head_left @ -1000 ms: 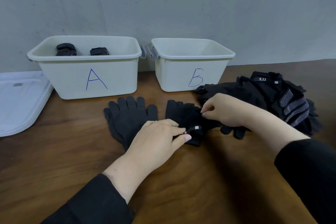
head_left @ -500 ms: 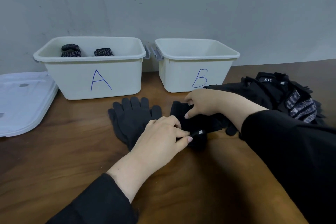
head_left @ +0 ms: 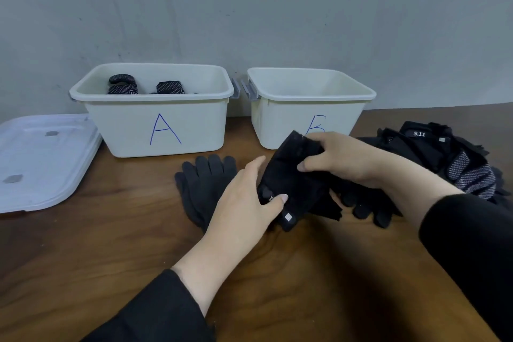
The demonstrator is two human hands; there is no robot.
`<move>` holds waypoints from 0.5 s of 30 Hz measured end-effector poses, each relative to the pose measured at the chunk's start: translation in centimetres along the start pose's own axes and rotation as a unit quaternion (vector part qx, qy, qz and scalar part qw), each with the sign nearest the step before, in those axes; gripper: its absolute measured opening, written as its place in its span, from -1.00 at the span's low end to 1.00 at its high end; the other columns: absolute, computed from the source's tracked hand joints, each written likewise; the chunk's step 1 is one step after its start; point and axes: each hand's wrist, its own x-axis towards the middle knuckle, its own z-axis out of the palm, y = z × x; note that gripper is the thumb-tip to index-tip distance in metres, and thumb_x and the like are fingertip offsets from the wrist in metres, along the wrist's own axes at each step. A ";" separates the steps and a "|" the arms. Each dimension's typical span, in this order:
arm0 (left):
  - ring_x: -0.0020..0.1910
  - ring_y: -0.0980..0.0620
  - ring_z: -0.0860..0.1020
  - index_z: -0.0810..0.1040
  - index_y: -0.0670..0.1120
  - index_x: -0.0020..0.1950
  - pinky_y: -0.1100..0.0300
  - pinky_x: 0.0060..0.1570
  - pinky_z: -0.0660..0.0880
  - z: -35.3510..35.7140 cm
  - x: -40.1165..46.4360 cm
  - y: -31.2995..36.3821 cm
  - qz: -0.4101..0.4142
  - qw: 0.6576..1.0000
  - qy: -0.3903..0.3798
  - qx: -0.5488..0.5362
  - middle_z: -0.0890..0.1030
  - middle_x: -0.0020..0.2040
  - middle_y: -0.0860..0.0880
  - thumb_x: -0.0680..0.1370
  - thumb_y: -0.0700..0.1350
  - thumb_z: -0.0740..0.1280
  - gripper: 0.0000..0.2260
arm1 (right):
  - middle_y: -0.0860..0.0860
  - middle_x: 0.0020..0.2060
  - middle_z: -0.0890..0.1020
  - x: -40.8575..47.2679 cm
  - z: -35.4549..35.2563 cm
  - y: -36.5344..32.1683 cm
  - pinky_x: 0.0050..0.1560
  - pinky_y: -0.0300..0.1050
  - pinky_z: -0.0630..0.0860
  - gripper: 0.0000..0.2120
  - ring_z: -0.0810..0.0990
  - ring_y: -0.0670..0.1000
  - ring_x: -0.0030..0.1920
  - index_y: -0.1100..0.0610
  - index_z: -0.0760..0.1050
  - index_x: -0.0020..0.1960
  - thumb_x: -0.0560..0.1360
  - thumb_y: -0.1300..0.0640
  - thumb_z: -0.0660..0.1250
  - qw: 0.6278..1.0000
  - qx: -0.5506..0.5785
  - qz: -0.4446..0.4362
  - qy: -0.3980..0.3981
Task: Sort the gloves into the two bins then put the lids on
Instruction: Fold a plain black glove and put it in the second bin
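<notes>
Grey plaster wall backs my brown wooden desk (head_left: 111,244), where 2 cream plastic bins stand side by side: the bin marked A (head_left: 155,119) on my left, already holding dotted black gloves (head_left: 123,85), and the bin marked B (head_left: 308,103), whose inside looks empty as far as I can see. White plastic lids (head_left: 41,158) lie stacked flat at the far left edge.

Between my hands I hold a black knit glove (head_left: 291,183), folded over on itself, lifted just in front of bin B. It is soft, limp and light, I judge; it will droop and unfold unless I keep the layers pinched together, and it will not slip much, since the knit gives friction. The best hold seems to be at the cuff end with the small square label and at the folded upper edge, so the bundle stays closed.

My left hand (head_left: 249,208) pinches the lower end near the label, thumb on top and fingers curled beneath. My right hand (head_left: 338,158) grips the upper part, fingers wrapped over the fold and thumb tucked under.

Beside my left hand, a dark grey knit glove (head_left: 205,183) lies flat on the desk with fingers pointing toward the bins. To my right sits a heap of unsorted black gloves (head_left: 444,158), one with a 5.11 label, some with dotted grey palms.
</notes>
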 end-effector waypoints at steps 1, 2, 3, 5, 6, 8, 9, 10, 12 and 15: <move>0.31 0.27 0.38 0.15 0.19 0.56 0.32 0.26 0.31 -0.1 0.1 0.2 -0.024 0.999 -0.017 -0.042 0.42 0.34 0.27 0.51 0.14 0.43 -0.29 | 0.15 -0.01 0.72 -0.5 -0.4 -0.3 0.23 0.26 0.56 -0.70 0.70 0.19 0.04 0.14 0.59 0.09 0.39 0.09 0.48 0.999 0.032 -0.012 0.006; 0.34 0.23 0.41 0.11 0.20 0.58 0.27 0.30 0.32 -0.2 0.3 0.4 -0.044 0.995 -0.031 -0.088 0.46 0.36 0.24 0.50 0.14 0.44 -0.25 | 0.17 0.00 0.71 -1.0 -0.7 -0.8 0.23 0.27 0.56 -0.69 0.70 0.20 0.04 0.15 0.58 0.09 0.39 0.10 0.50 0.998 0.054 -0.023 0.015; 0.33 0.21 0.45 0.12 0.19 0.58 0.23 0.33 0.35 -0.4 0.4 0.6 -0.059 0.989 -0.036 -0.131 0.52 0.33 0.22 0.50 0.14 0.45 -0.25 | 0.19 -0.01 0.69 -1.4 -1.0 -1.1 0.21 0.26 0.57 -0.69 0.69 0.22 0.03 0.16 0.57 0.07 0.38 0.10 0.51 0.997 0.069 -0.031 0.026; 0.22 0.17 0.56 0.27 0.16 0.55 0.13 0.34 0.42 -0.9 0.5 1.0 -0.079 0.976 -0.035 -0.201 0.64 0.17 0.16 0.51 0.10 0.45 -0.35 | 0.20 -0.02 0.67 -2.0 -1.6 -1.6 0.09 0.20 0.61 -0.74 0.69 0.23 0.00 0.14 0.55 0.03 0.39 0.16 0.52 0.993 0.100 -0.046 0.042; 0.17 0.12 0.60 0.41 0.14 0.47 0.06 0.33 0.46 -1.1 0.5 1.1 -0.079 0.969 -0.043 -0.232 0.67 0.10 0.10 0.51 0.07 0.45 -0.47 | 0.19 -0.06 0.66 -2.3 -1.9 -1.8 0.01 0.13 0.62 -0.77 0.69 0.21 -0.03 0.12 0.55 0.03 0.43 0.21 0.52 0.991 0.120 -0.052 0.042; 0.11 -0.02 0.63 0.65 0.11 0.17 -0.07 0.30 0.50 -1.5 0.3 1.7 -0.074 0.959 -0.075 -0.265 0.68 0.05 -0.07 0.52 0.04 0.44 -0.77 | 0.11 -0.14 0.67 -2.9 -2.3 -2.4 -0.11 -0.01 0.60 -0.76 0.70 0.15 -0.11 0.10 0.56 0.10 0.48 0.28 0.47 0.984 0.163 -0.048 0.043; 0.09 -0.06 0.64 0.68 0.08 0.05 -0.08 0.28 0.51 -1.6 0.3 1.8 -0.075 0.953 -0.082 -0.282 0.68 0.03 -0.11 0.53 0.02 0.44 -0.88 | 0.09 -0.13 0.69 -3.1 -2.5 -2.7 -0.12 -0.03 0.61 -0.71 0.72 0.13 -0.10 0.07 0.56 0.17 0.50 0.29 0.45 0.982 0.183 -0.040 0.040; 0.07 -0.05 0.65 0.68 0.07 -0.03 -0.07 0.27 0.51 -1.7 0.3 2.0 -0.080 0.944 -0.084 -0.309 0.69 -0.01 -0.10 0.55 -0.01 0.42 -0.94 | 0.09 -0.09 0.72 -3.3 -2.8 -3.0 -0.09 -0.02 0.61 -0.66 0.73 0.14 -0.06 0.04 0.56 0.25 0.52 0.29 0.43 0.980 0.196 -0.033 0.027; 0.03 -0.03 0.66 0.66 0.05 -0.07 -0.07 0.22 0.53 -2.0 0.6 2.2 -0.085 0.928 -0.072 -0.357 0.70 -0.05 -0.05 0.57 -0.06 0.41 -0.95 | 0.15 0.05 0.72 -3.7 -3.5 -3.5 0.11 0.10 0.61 -0.67 0.71 0.20 0.07 0.09 0.57 0.30 0.56 0.27 0.39 0.981 0.193 -0.018 -0.018; 0.00 -0.06 0.67 0.64 0.01 0.01 -0.07 0.17 0.55 -2.9 1.9 2.5 -0.067 0.929 -0.025 -0.364 0.71 -0.04 -0.06 0.56 -0.10 0.42 -0.95 | 0.20 0.12 0.69 -3.6 -4.6 -3.7 0.33 0.24 0.49 -0.77 0.66 0.26 0.17 0.21 0.62 0.21 0.56 0.21 0.39 0.988 0.150 0.027 -0.034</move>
